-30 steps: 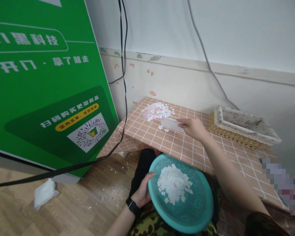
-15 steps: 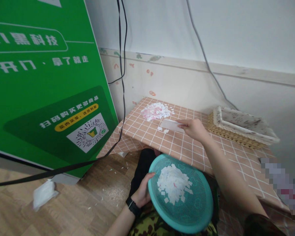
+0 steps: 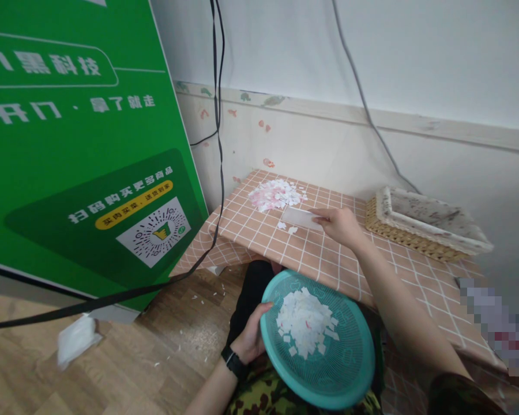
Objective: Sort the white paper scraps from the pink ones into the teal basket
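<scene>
My left hand (image 3: pixel 251 334) grips the left rim of a teal plastic basket (image 3: pixel 350 369), held tilted over my lap below the table edge. Inside it lies a heap of small white paper pieces (image 3: pixel 305 323). Above the table, my right hand (image 3: pixel 339 225) pinches one end of a flat, pale, translucent strip (image 3: pixel 301 218) whose material I cannot make out. Just beyond the strip's far end is a pile of white and pink paper scraps (image 3: pixel 277 195) on the checked cloth. Two or so loose scraps (image 3: pixel 292 230) lie near the strip's lower edge.
A checked brown cloth (image 3: pixel 259 236) covers the table against the wall. At its back right stands a cloth-lined wicker basket (image 3: pixel 419 236). A green cabinet (image 3: pixel 78 138) rises on the left, with a black strap (image 3: pixel 221 173) hanging before it. A white packet (image 3: pixel 78 340) lies on the floor.
Almost nothing differs. The strip and my right hand keep nearly the same place over the table, and the teal basket stays in my left hand. The view has shifted very slightly.
</scene>
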Available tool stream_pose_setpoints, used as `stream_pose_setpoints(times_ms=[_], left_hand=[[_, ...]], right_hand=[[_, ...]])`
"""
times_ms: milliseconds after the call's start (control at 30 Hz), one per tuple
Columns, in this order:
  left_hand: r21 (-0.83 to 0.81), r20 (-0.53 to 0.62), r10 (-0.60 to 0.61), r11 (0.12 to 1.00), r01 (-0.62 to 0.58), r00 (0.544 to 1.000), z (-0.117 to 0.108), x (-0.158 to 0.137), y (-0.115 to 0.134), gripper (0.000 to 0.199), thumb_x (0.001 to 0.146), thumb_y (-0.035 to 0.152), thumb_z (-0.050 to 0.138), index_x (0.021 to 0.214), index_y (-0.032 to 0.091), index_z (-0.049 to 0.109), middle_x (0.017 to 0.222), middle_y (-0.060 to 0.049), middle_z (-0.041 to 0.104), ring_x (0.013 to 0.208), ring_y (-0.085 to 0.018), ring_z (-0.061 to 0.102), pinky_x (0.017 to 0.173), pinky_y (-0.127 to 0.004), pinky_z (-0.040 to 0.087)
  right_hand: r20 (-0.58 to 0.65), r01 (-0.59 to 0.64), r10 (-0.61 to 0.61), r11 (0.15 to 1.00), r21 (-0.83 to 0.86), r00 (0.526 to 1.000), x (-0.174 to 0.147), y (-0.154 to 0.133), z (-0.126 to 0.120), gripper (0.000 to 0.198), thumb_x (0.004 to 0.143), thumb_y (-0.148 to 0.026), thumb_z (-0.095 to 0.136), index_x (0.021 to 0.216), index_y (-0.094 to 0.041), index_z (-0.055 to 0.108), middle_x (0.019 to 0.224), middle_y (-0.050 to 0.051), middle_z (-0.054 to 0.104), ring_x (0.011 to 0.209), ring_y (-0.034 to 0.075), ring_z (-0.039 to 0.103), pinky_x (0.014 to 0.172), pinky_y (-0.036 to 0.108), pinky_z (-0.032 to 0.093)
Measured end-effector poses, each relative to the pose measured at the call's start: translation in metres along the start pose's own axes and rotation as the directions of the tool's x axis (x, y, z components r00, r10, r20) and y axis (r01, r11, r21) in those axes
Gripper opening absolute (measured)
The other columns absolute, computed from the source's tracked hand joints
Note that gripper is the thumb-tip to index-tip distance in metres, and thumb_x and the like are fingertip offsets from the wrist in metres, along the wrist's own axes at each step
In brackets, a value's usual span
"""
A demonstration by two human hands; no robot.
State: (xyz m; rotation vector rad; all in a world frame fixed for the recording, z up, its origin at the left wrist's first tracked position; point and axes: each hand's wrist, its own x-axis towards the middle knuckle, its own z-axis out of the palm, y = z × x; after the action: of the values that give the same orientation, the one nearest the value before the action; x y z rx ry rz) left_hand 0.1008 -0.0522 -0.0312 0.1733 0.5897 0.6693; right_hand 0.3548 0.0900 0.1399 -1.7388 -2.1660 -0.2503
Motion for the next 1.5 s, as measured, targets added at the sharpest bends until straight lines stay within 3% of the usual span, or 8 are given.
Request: stream_pose_setpoints(times_ms=[200, 467, 633, 767, 933, 1033, 1233, 1500], left_hand=[[-0.024, -0.012, 0.01, 1.0, -0.01, 1.0, 0.001, -0.001, 0.001, 0.031, 0.08, 0.034, 0.054, 0.087, 0.007, 0.067, 0.077, -0.01, 0.073, 0.069, -0.019, 0.065, 0.076, -0.031, 0.047], [0.026, -0.159, 0.114, 0.993, -0.111, 0.981, -0.001, -0.017, 0.028, 0.027, 0.076, 0.032, 0.06, 0.087, 0.008, 0.067, 0.077, -0.009, 0.074, 0.066, -0.019, 0.066, 0.072, -0.031, 0.05], [0.057, -0.242, 0.189, 0.982, -0.18, 0.952, -0.006, -0.027, 0.053, 0.022, 0.075, 0.03, 0.061, 0.082, 0.01, 0.068, 0.074, -0.008, 0.074, 0.064, -0.019, 0.066, 0.068, -0.031, 0.052], [0.077, -0.266, 0.247, 0.969, -0.234, 0.932, -0.01, -0.03, 0.067, 0.019, 0.074, 0.028, 0.062, 0.081, 0.01, 0.067, 0.072, -0.007, 0.074, 0.063, -0.02, 0.067, 0.067, -0.032, 0.053], [0.083, -0.26, 0.281, 0.96, -0.268, 0.924, -0.01, -0.033, 0.075, 0.019, 0.074, 0.028, 0.061, 0.08, 0.011, 0.067, 0.071, -0.008, 0.073, 0.064, -0.022, 0.067, 0.067, -0.035, 0.054], [0.072, -0.26, 0.276, 0.961, -0.267, 0.925, -0.01, -0.034, 0.075, 0.019, 0.074, 0.028, 0.062, 0.079, 0.01, 0.067, 0.071, -0.008, 0.073, 0.062, -0.021, 0.067, 0.065, -0.034, 0.054], [0.069, -0.237, 0.272, 0.962, -0.263, 0.933, -0.011, -0.037, 0.075, 0.024, 0.075, 0.031, 0.061, 0.084, 0.009, 0.068, 0.075, -0.01, 0.074, 0.066, -0.022, 0.067, 0.069, -0.035, 0.054], [0.073, -0.234, 0.272, 0.962, -0.262, 0.933, -0.024, -0.024, 0.077, 0.025, 0.074, 0.033, 0.061, 0.085, 0.011, 0.067, 0.075, -0.01, 0.073, 0.073, -0.024, 0.068, 0.072, -0.037, 0.053]], right_hand=[[-0.037, -0.045, 0.044, 0.998, -0.039, 0.998, 0.0, -0.005, -0.002, 0.033, 0.085, -0.027, 0.048, 0.114, -0.026, 0.064, 0.094, 0.006, 0.071, 0.078, 0.023, 0.067, 0.066, 0.032, 0.049], [-0.018, 0.152, -0.151, 0.978, 0.143, 0.988, -0.034, -0.01, -0.004, 0.031, 0.084, -0.019, 0.049, 0.109, -0.026, 0.067, 0.088, 0.002, 0.072, 0.069, 0.016, 0.066, 0.062, 0.025, 0.046], [-0.095, 0.06, -0.056, 0.997, 0.043, 0.994, -0.052, 0.001, -0.009, 0.034, 0.083, -0.019, 0.05, 0.112, -0.026, 0.065, 0.092, 0.005, 0.072, 0.07, 0.02, 0.066, 0.06, 0.028, 0.046], [-0.046, 0.064, -0.064, 0.998, -0.012, 0.997, -0.058, -0.008, -0.005, 0.037, 0.081, -0.016, 0.05, 0.113, -0.027, 0.064, 0.083, 0.004, 0.073, 0.061, 0.019, 0.064, 0.054, 0.028, 0.043], [0.003, 0.15, -0.151, 0.982, 0.113, 0.989, -0.047, -0.028, 0.007, 0.04, 0.084, -0.016, 0.047, 0.121, -0.027, 0.059, 0.099, 0.003, 0.071, 0.074, 0.017, 0.065, 0.063, 0.027, 0.045], [-0.046, 0.112, -0.107, 0.987, 0.119, 0.993, -0.032, -0.027, 0.012, 0.038, 0.085, -0.022, 0.047, 0.122, -0.028, 0.058, 0.096, 0.003, 0.071, 0.073, 0.018, 0.065, 0.063, 0.028, 0.044], [-0.177, -0.079, 0.112, 0.979, 0.187, 0.978, -0.014, -0.012, 0.022, 0.033, 0.086, -0.033, 0.048, 0.115, -0.025, 0.063, 0.087, 0.006, 0.072, 0.071, 0.022, 0.065, 0.063, 0.032, 0.044], [-0.17, 0.006, 0.102, 0.842, 0.54, 0.98, -0.021, -0.019, 0.049, 0.026, 0.086, -0.037, 0.048, 0.094, -0.021, 0.067, 0.088, 0.004, 0.07, 0.077, 0.019, 0.063, 0.068, 0.03, 0.043]])
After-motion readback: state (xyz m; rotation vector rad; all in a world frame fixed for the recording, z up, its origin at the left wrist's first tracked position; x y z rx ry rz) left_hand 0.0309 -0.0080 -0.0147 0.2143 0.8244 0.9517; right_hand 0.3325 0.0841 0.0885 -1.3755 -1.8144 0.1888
